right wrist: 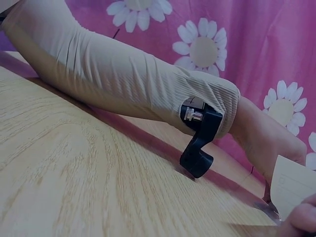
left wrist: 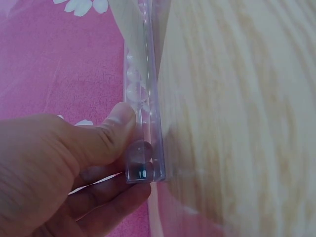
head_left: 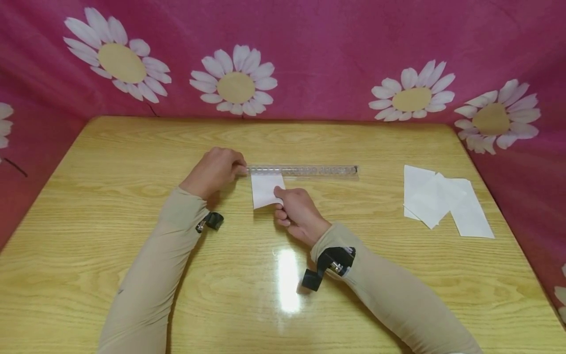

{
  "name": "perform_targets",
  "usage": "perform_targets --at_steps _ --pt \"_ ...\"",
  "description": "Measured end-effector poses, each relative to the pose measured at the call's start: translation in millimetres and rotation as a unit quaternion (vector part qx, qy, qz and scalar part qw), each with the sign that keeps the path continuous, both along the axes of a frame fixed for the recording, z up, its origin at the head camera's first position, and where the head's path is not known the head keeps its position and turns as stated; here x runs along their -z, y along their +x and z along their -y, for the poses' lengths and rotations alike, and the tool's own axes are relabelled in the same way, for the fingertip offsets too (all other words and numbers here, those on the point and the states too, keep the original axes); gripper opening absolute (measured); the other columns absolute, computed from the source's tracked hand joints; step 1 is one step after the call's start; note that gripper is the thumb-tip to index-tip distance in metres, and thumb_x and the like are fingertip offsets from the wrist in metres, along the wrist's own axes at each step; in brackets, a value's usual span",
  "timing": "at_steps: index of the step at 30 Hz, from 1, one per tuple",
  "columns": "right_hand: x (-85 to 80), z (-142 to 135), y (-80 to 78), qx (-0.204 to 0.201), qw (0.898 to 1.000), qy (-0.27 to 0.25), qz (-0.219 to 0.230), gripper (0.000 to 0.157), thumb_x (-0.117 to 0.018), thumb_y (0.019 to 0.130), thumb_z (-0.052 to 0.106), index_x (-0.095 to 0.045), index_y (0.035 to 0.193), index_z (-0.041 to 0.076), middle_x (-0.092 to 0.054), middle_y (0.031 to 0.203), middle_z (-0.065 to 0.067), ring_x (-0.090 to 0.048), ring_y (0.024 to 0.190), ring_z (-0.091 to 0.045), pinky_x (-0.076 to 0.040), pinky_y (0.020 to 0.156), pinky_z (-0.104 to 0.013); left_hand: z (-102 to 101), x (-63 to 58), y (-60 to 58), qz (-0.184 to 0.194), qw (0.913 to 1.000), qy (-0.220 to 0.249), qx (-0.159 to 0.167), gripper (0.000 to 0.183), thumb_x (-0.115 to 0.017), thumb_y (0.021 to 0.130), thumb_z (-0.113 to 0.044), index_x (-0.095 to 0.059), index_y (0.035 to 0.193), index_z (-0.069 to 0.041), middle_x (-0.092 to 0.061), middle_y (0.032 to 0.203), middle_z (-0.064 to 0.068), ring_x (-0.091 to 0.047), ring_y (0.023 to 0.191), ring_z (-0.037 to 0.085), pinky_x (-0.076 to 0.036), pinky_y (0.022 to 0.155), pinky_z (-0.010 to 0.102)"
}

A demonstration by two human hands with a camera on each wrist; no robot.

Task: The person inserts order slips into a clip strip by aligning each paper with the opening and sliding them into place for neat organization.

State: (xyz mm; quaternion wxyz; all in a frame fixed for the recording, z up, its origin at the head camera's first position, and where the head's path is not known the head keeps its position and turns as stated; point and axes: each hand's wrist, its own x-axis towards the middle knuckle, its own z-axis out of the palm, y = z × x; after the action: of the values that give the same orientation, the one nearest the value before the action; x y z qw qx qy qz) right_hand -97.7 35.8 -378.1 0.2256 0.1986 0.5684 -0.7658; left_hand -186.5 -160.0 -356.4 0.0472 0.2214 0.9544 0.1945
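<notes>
A long, clear plastic case [head_left: 309, 171] with round clear balls inside lies across the middle of the table. My left hand [head_left: 218, 169] holds its left end. In the left wrist view, the thumb of the left hand [left wrist: 69, 163] lies along one side of the case [left wrist: 143, 148] and the fingers reach under its end. Between thumb and fingers, my right hand [head_left: 300, 211] pinches the lower right corner of a white paper card [head_left: 265, 189]. The card's top edge overlaps the case. In the right wrist view, faint printing shows on the card [right wrist: 291, 185].
Several white paper cards [head_left: 429, 196] lie overlapping at the right side of the wooden table [head_left: 132, 295]. A pink cloth [head_left: 318, 59] with daisies hangs behind it. Each sleeve carries a black wrist mount, such as the right one [head_left: 333, 263].
</notes>
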Motion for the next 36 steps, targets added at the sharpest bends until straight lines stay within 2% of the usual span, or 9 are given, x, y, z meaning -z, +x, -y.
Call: perform_targets --at_steps 3,9,16,28,32,36 --pt "0.1 -2.9 1.2 0.006 1.000 -0.009 0.000 0.016 -0.046 0.111 0.021 -0.046 0.106 0.006 -0.041 0.070 0.001 -0.032 0.050 -0.005 -0.025 0.043 -0.016 -1.1 0.3 -0.5 -0.004 1.0000 0.000 0.002 0.020 -0.074 0.096 -0.021 -0.079 0.107 -0.005 -0.079 0.109 0.013 -0.070 0.105 0.031 -0.056 0.099 0.046" --pt "1.7 -8.6 2.1 0.019 0.999 -0.030 0.001 0.019 -0.046 0.111 0.020 -0.043 0.120 0.004 -0.040 0.070 0.002 -0.031 0.051 -0.005 -0.024 0.044 -0.016 -1.8 1.2 -1.4 -0.017 0.9997 0.007 0.013 0.019 -0.074 0.096 -0.021 -0.080 0.105 -0.005 -0.079 0.107 0.014 -0.071 0.106 0.032 -0.056 0.100 0.046" --pt "3.4 -13.0 3.6 0.025 0.999 -0.044 0.004 0.039 -0.047 0.111 0.020 -0.035 0.143 0.002 -0.039 0.070 0.002 -0.030 0.051 -0.005 -0.024 0.044 -0.016 -1.8 0.9 -0.1 -0.011 0.9998 0.006 0.015 0.021 -0.074 0.096 -0.021 -0.080 0.106 -0.004 -0.079 0.109 0.014 -0.071 0.108 0.033 -0.055 0.102 0.047" --pt "2.3 -13.2 1.9 0.028 0.998 -0.060 -0.002 0.039 -0.047 0.110 0.018 -0.032 0.142 0.004 -0.039 0.067 0.003 -0.030 0.048 -0.003 -0.023 0.041 -0.015 2.8 3.5 -2.2 -0.005 0.9998 0.005 0.016 0.019 -0.072 0.098 -0.019 -0.079 0.108 -0.004 -0.078 0.111 0.015 -0.069 0.107 0.034 -0.054 0.102 0.049" --pt "2.1 -13.7 1.8 0.031 0.998 -0.060 0.004 0.042 -0.047 0.110 0.018 -0.031 0.145 0.004 -0.039 0.067 0.003 -0.031 0.049 -0.004 -0.022 0.041 -0.016 4.2 2.8 -1.7 0.002 0.9999 0.006 0.013 0.020 -0.072 0.098 -0.019 -0.079 0.109 -0.004 -0.078 0.112 0.015 -0.069 0.107 0.034 -0.054 0.102 0.049" --pt "1.2 -15.7 2.2 0.034 0.998 -0.060 0.005 0.048 -0.047 0.110 0.017 -0.027 0.152 0.003 -0.040 0.069 0.003 -0.032 0.049 -0.003 -0.023 0.041 -0.015 4.2 1.4 -1.8 -0.006 0.9998 0.004 0.019 0.020 -0.073 0.098 -0.020 -0.079 0.108 -0.004 -0.078 0.111 0.015 -0.069 0.107 0.033 -0.055 0.101 0.048"
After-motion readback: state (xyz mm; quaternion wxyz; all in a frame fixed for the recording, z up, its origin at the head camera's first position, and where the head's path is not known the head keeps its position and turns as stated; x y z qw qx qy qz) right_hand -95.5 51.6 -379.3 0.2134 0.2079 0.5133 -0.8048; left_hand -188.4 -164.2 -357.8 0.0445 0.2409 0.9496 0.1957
